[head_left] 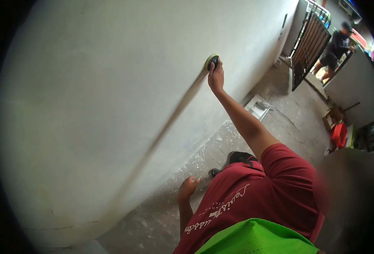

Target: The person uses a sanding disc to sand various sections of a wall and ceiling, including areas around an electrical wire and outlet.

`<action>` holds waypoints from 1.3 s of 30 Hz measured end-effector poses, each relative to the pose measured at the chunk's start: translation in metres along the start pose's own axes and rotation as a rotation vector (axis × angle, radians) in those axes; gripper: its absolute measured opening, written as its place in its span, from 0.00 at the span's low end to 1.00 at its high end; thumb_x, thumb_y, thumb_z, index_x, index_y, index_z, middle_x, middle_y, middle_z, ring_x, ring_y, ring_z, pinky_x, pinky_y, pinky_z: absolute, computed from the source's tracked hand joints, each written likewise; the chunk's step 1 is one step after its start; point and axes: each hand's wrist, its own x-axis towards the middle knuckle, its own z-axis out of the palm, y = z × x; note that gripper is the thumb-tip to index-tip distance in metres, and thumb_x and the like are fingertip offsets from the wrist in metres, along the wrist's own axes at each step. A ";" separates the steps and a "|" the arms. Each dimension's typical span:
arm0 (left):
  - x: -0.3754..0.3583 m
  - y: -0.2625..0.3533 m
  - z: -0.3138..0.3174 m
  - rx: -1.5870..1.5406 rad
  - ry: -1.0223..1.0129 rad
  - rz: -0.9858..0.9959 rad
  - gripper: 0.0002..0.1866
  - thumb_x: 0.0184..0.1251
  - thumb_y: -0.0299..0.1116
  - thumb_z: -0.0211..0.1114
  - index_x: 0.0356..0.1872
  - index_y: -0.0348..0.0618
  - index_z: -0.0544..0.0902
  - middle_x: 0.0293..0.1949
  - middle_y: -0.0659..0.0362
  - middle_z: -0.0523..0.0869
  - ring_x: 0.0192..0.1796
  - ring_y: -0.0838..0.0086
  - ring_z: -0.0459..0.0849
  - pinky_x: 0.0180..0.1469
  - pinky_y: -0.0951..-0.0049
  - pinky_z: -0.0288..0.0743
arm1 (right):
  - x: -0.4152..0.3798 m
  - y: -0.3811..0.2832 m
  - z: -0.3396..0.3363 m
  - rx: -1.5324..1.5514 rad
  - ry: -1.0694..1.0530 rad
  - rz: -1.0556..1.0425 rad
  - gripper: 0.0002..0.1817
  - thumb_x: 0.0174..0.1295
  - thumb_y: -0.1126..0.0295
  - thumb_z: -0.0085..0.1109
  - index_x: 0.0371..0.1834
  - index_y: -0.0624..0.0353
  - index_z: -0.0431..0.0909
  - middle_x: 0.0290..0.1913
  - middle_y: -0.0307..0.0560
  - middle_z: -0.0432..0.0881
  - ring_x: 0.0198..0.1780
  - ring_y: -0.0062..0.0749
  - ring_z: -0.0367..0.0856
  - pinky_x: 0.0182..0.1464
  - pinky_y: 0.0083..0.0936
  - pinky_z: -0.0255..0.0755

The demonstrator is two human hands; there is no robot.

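Note:
My right hand (216, 76) reaches out along my stretched arm and grips a round sanding pad (212, 62), black on top with a yellow-green rim. The pad is against the off-white wall (111, 97), and a long dark shadow falls from it down the wall. Below, close to the foot of the wall, my left hand (188, 189) hangs with loosely bent fingers and no visible object in it. My red shirt (254, 190) and a bright green cloth (254, 241) fill the bottom of the view.
A white tray (258, 107) with grey material lies on the speckled concrete floor (280, 106) by the wall. Farther back are a barred metal gate (309, 48) and a person (336, 48) in dark clothes. To the right sit a cardboard box (332, 117) and a red object (339, 135).

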 end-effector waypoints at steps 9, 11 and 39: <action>0.045 0.064 -0.023 0.219 -0.017 0.352 0.30 0.71 0.58 0.57 0.56 0.39 0.79 0.53 0.43 0.84 0.56 0.49 0.83 0.56 0.56 0.77 | -0.018 0.006 0.002 -0.006 -0.096 0.176 0.28 0.75 0.53 0.46 0.67 0.64 0.63 0.50 0.72 0.81 0.50 0.69 0.80 0.51 0.50 0.75; 0.041 0.104 -0.046 0.211 0.004 0.383 0.27 0.71 0.56 0.59 0.54 0.41 0.79 0.52 0.46 0.85 0.55 0.50 0.83 0.55 0.57 0.78 | -0.019 0.022 -0.006 0.025 -0.195 0.170 0.27 0.74 0.49 0.47 0.59 0.65 0.69 0.43 0.63 0.84 0.43 0.58 0.84 0.43 0.46 0.76; -0.086 0.179 0.196 -0.736 0.107 0.375 0.30 0.58 0.46 0.78 0.57 0.46 0.78 0.47 0.66 0.87 0.49 0.77 0.83 0.41 0.77 0.71 | -0.325 0.039 -0.381 1.296 -0.795 1.355 0.29 0.74 0.43 0.37 0.55 0.58 0.74 0.36 0.42 0.77 0.35 0.28 0.73 0.40 0.28 0.71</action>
